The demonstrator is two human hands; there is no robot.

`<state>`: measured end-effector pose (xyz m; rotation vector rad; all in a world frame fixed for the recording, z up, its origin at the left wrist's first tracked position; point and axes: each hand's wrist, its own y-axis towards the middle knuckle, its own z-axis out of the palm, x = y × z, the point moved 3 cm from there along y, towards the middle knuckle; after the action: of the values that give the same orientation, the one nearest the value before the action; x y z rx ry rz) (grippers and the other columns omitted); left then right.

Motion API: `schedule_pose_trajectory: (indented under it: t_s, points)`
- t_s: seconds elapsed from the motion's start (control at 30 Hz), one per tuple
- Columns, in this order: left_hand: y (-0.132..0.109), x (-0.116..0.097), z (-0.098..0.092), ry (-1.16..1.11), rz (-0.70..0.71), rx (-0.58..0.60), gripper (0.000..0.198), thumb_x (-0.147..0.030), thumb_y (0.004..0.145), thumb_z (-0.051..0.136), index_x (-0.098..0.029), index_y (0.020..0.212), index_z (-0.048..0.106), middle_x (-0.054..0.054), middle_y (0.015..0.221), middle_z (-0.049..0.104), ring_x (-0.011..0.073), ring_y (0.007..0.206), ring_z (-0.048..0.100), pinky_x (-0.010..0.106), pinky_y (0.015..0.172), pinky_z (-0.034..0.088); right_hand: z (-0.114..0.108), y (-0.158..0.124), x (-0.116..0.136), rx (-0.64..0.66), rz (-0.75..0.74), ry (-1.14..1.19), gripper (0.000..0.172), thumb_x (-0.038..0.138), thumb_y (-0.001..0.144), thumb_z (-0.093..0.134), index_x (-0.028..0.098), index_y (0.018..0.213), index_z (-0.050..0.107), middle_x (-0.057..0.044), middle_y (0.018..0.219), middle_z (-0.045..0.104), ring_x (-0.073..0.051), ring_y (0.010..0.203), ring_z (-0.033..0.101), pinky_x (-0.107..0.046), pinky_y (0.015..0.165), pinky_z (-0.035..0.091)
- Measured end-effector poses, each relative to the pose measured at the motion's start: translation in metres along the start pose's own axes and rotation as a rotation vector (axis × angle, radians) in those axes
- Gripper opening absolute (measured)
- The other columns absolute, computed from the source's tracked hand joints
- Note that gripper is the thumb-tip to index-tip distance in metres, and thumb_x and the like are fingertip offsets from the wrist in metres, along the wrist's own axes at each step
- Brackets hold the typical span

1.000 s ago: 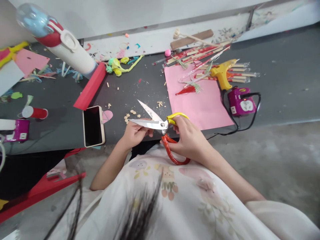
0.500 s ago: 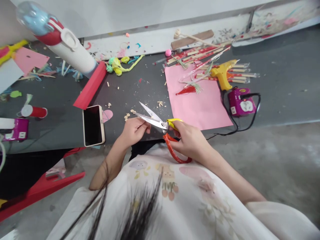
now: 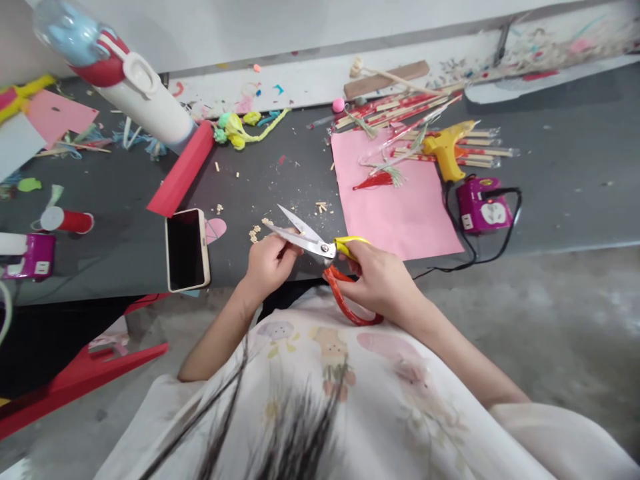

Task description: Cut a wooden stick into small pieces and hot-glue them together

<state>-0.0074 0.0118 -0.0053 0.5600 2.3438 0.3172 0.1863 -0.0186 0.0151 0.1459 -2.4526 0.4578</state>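
Note:
My right hand (image 3: 387, 283) grips a pair of scissors (image 3: 325, 249) with one yellow and one red handle. The blades stand apart and point left, over my left hand (image 3: 273, 263). The fingers of that hand are closed in a pinch under the lower blade; a tiny pale bit shows between the blades, but what the fingers hold is mostly hidden. Just beyond the fingertips lie small cut wooden pieces (image 3: 255, 233) on the dark table (image 3: 280, 180). More short wooden bits (image 3: 321, 207) are scattered to the right of the blade tips.
A phone (image 3: 187, 250) lies left of my hands, near a red paper strip (image 3: 183, 170) and a bottle (image 3: 145, 100). To the right are pink paper (image 3: 400, 220), wrapped sticks (image 3: 385, 110), a yellow glue gun (image 3: 447, 150) and a purple box (image 3: 484, 205) with a black cord.
Both hands keep almost the same pose, with the scissor blades still apart. The view has shifted very slightly.

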Motion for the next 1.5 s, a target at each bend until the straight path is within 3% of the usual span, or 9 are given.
schedule_pose_trajectory:
  t_s: [0.07,0.17,0.3,0.43,0.6,0.87,1.13,1.3,1.5]
  points:
    - [-0.002,-0.003,0.000,0.057,0.046,-0.095,0.028,-0.018,0.086,0.052,-0.018,0.064,0.068,0.001,0.062,0.068,0.0104,0.057,0.060,0.020,0.057,0.042,0.000,0.000,0.001,-0.006,-0.004,0.012,0.029,0.047,0.076,0.059,0.021,0.082,0.050,-0.001,0.074,0.057,-0.016,0.065,0.052,-0.029,0.060,0.038]
    - [-0.003,-0.006,0.001,0.055,0.081,-0.101,0.032,-0.017,0.087,0.050,-0.018,0.060,0.066,0.000,0.056,0.065,0.0102,0.054,0.058,0.021,0.055,0.042,0.000,0.000,0.000,0.005,-0.022,0.018,0.030,0.048,0.076,0.059,0.020,0.085,0.050,-0.002,0.077,0.059,-0.018,0.069,0.054,-0.031,0.062,0.040]
    - [0.000,-0.007,0.001,-0.065,0.021,0.032,0.035,-0.016,0.087,0.045,-0.017,0.056,0.061,0.001,0.055,0.064,0.0100,0.053,0.058,0.021,0.054,0.042,0.004,-0.001,-0.003,0.014,-0.060,-0.001,0.036,0.049,0.076,0.060,0.018,0.094,0.052,-0.007,0.085,0.062,-0.023,0.077,0.058,-0.036,0.068,0.045]
    - [0.004,-0.009,0.000,-0.401,-0.036,0.206,0.035,-0.018,0.088,0.044,-0.017,0.055,0.055,0.000,0.052,0.058,0.0080,0.046,0.050,0.020,0.047,0.039,0.004,-0.003,-0.004,-0.056,-0.137,-0.031,0.048,0.049,0.073,0.063,0.015,0.103,0.050,-0.014,0.097,0.062,-0.027,0.087,0.059,-0.040,0.073,0.047]
    - [0.006,-0.010,0.000,-0.641,-0.079,0.284,0.034,-0.018,0.090,0.046,-0.016,0.056,0.053,-0.002,0.049,0.053,0.0058,0.042,0.043,0.020,0.045,0.036,0.003,-0.004,-0.004,-0.063,-0.154,-0.035,0.047,0.049,0.073,0.065,0.015,0.102,0.050,-0.016,0.101,0.063,-0.028,0.089,0.061,-0.040,0.072,0.048]
    - [0.009,-0.008,-0.001,-0.631,-0.156,0.351,0.037,-0.027,0.090,0.046,-0.017,0.055,0.053,0.000,0.049,0.053,0.0081,0.043,0.044,0.023,0.045,0.038,-0.002,-0.003,-0.001,-0.058,-0.137,-0.021,0.038,0.045,0.076,0.062,0.017,0.100,0.052,-0.013,0.096,0.064,-0.025,0.084,0.061,-0.036,0.067,0.045]
    - [0.013,-0.005,0.000,-0.632,-0.170,0.409,0.027,-0.014,0.082,0.047,-0.016,0.056,0.052,-0.002,0.048,0.053,0.0076,0.046,0.047,0.022,0.048,0.037,-0.002,-0.004,-0.002,-0.011,-0.106,-0.063,0.036,0.047,0.077,0.061,0.017,0.095,0.052,-0.011,0.091,0.065,-0.023,0.078,0.060,-0.034,0.065,0.042]
    - [0.014,-0.004,0.003,-0.643,-0.198,0.446,0.026,-0.016,0.083,0.046,-0.016,0.058,0.054,-0.002,0.048,0.053,0.0082,0.046,0.048,0.021,0.049,0.039,-0.001,-0.004,-0.003,0.022,-0.080,-0.090,0.036,0.048,0.077,0.060,0.017,0.093,0.053,-0.009,0.091,0.065,-0.023,0.077,0.061,-0.033,0.065,0.042]
    - [0.008,-0.006,0.007,-0.546,-0.148,0.376,0.035,-0.024,0.091,0.042,-0.017,0.059,0.053,-0.001,0.050,0.055,0.0086,0.047,0.050,0.022,0.052,0.041,0.001,-0.003,-0.004,-0.009,-0.073,-0.117,0.038,0.049,0.078,0.060,0.017,0.096,0.054,-0.010,0.092,0.067,-0.024,0.080,0.062,-0.034,0.066,0.042]
